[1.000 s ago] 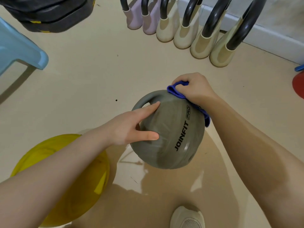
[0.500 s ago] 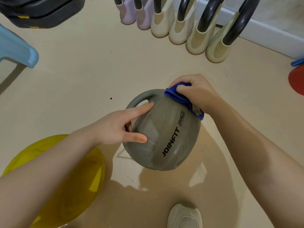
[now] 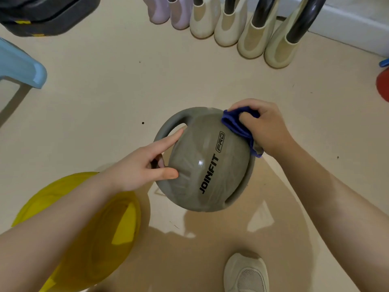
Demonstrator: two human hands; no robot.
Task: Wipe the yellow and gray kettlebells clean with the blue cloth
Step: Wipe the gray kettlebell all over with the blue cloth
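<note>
Centre of view: gray kettlebell [image 3: 202, 165], tipped on its side on the beige floor [image 3: 105, 91], handle toward 11 o'clock, "JOINFIT PRO" lettering facing up. At its 1 o'clock edge, right hand [image 3: 263, 127] clenched around a bunched blue cloth [image 3: 237, 125] — cloth pressed against the bell's shoulder. At 9 o'clock, left hand [image 3: 143, 165] open, forefinger and thumb spread against the bell's side, gripping nothing. Down at 7 o'clock, yellow kettlebell [image 3: 101, 228], partly hidden under the left forearm — just beside the gray one, not touching.
</note>
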